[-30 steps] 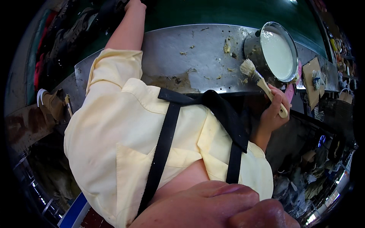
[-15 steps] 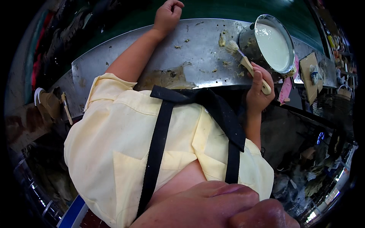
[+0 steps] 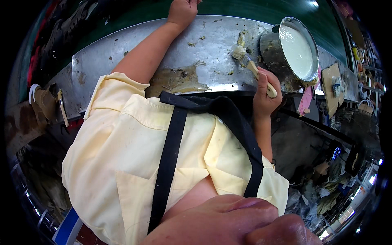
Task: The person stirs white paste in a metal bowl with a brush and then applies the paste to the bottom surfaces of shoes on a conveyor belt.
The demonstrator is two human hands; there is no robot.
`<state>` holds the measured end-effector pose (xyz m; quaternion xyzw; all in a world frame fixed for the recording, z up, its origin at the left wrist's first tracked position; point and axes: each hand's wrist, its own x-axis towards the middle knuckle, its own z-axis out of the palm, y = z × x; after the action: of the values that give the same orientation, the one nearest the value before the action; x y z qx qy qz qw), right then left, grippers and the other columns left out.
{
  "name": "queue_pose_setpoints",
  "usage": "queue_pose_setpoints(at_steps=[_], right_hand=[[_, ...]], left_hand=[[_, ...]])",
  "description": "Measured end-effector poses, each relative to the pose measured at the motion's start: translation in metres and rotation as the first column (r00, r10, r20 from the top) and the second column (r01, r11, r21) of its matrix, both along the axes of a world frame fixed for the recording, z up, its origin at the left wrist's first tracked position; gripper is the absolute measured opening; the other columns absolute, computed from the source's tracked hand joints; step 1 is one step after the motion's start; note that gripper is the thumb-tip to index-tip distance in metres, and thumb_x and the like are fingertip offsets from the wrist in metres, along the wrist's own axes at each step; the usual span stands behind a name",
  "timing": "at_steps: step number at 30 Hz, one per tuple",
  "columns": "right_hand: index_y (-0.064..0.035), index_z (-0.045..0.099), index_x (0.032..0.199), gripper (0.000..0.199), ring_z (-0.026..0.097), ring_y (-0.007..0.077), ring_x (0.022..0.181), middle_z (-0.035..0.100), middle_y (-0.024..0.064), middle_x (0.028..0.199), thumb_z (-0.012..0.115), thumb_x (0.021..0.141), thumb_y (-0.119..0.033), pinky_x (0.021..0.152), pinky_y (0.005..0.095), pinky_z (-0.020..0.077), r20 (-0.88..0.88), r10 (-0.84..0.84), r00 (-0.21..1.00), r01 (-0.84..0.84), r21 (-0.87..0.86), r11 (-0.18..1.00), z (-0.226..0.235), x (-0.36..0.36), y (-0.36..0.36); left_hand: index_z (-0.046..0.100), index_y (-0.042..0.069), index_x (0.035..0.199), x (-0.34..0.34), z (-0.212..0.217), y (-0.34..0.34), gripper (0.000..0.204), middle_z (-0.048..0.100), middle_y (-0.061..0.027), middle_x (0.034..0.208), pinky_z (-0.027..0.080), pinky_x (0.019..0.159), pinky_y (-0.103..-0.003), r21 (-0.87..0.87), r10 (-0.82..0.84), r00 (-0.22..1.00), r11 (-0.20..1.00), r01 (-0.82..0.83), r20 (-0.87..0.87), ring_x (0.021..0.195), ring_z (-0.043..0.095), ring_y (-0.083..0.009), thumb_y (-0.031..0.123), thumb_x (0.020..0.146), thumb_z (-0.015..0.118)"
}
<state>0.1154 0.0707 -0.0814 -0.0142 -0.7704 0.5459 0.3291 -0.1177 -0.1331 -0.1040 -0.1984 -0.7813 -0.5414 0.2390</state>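
Observation:
A flat paintbrush [image 3: 252,68] with a pale wooden handle is gripped in my right hand [image 3: 267,92], thumb along the handle. Its whitish bristles touch or hover just over a smeared patch on the metal sheet [image 3: 163,47]. To the right of the brush stands a metal pot [image 3: 271,48] of milky white liquid, apart from my hand. My left hand [image 3: 182,12] reaches past the sheet's far edge, over a dark green surface [image 3: 253,9]. The top of the picture cuts off part of its curled fingers, and whatever they hold is hidden.
Yellowish dried lumps and a brown stained patch [image 3: 175,79] mark the sheet. Right of the pot hang a pink strip [image 3: 305,100] and a cardboard piece [image 3: 331,87]. A second brush [image 3: 63,108] lies at far left. A fan [image 3: 354,121] stands at right.
My right hand has moved left with the brush, away from the pot. My left hand has reached slightly farther forward, partly out of the picture.

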Motion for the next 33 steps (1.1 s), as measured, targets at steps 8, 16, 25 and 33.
queue_pose_setpoints(at_steps=[8,16,25,33], right_hand=[[0.0030,0.061,0.089,0.011,0.062,0.0218,0.085,0.064,0.0162,0.093,0.057,0.088,-0.008,0.079,0.0301,0.0473,-0.071,-0.038,0.997,0.050,0.176,0.983,0.001,0.000,0.003],[0.0021,0.062,0.087,0.011,0.063,0.0251,0.085,0.064,0.0171,0.093,0.061,0.085,-0.009,0.076,0.0317,0.0491,-0.204,-0.118,0.972,0.157,0.189,0.969,0.003,-0.011,0.007],[0.0018,0.063,0.087,0.012,0.063,0.0259,0.083,0.065,0.0158,0.089,0.061,0.085,-0.010,0.075,0.0318,0.0492,-0.210,-0.146,0.967,0.192,0.216,0.957,-0.001,-0.008,0.007],[0.0011,0.063,0.088,0.012,0.062,0.0258,0.085,0.064,0.0165,0.092,0.061,0.085,-0.010,0.075,0.0318,0.0489,-0.195,-0.144,0.970,0.193,0.259,0.947,-0.006,-0.005,0.010]], left_hand=[[0.060,0.004,0.098,0.000,0.000,-0.001,0.016,0.061,-0.0119,0.075,0.047,0.060,-0.032,-0.079,0.031,0.995,0.997,-0.023,0.091,0.068,0.061,-0.0220,0.009,0.088,0.048],[0.060,0.006,0.098,0.007,0.008,0.004,0.017,0.062,-0.0120,0.077,0.047,0.062,-0.032,-0.100,0.053,0.998,0.993,-0.056,-0.030,0.069,0.061,-0.0233,0.010,0.088,0.047],[0.059,0.006,0.099,0.008,0.007,0.003,0.017,0.060,-0.0098,0.075,0.048,0.062,-0.033,-0.082,0.026,0.999,0.996,-0.023,0.039,0.065,0.059,-0.0233,0.009,0.088,0.047],[0.060,0.006,0.097,0.010,0.011,0.005,0.015,0.061,-0.0134,0.077,0.048,0.063,-0.035,-0.134,0.053,0.998,0.989,-0.055,-0.014,0.070,0.061,-0.0283,0.015,0.086,0.055]])
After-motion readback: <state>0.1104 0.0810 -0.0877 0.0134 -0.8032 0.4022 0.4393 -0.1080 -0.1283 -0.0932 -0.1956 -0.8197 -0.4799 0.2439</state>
